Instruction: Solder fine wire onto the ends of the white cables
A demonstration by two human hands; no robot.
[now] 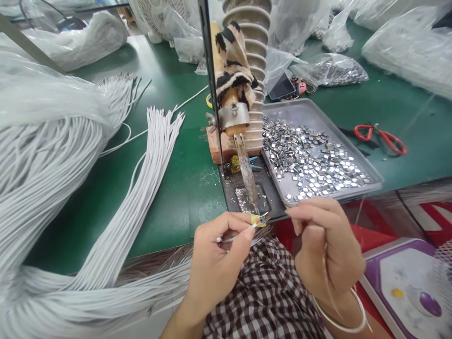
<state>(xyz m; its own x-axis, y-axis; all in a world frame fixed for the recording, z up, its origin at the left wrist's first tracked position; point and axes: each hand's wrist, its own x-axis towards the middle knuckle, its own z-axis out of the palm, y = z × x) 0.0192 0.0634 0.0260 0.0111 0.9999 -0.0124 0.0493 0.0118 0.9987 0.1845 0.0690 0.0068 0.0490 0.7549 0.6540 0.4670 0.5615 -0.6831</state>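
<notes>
My left hand (221, 256) pinches a white cable (254, 225) between thumb and forefinger. Coloured wire ends meet a small metal connector (264, 217) at the cable's tip, beside a bit of yellow tape on my forefinger. Just above it is the tip of a soldering iron (247, 172), clamped pointing down. My right hand (326, 245) is apart from the connector, right of it, with fingers curled and pinched near the tray's front corner. A thin strand runs down along its palm towards the wrist; what the fingertips hold is too small to make out.
A grey tray (318, 106) holds many metal connector shells (310, 160). Red-handled pliers (391, 141) lie right of it. Bundled white cables (141, 207) cover the left side. A ribbed hose (259, 52) and a brick (214, 147) stand behind the iron. Plastic bags (332, 70) lie at the back.
</notes>
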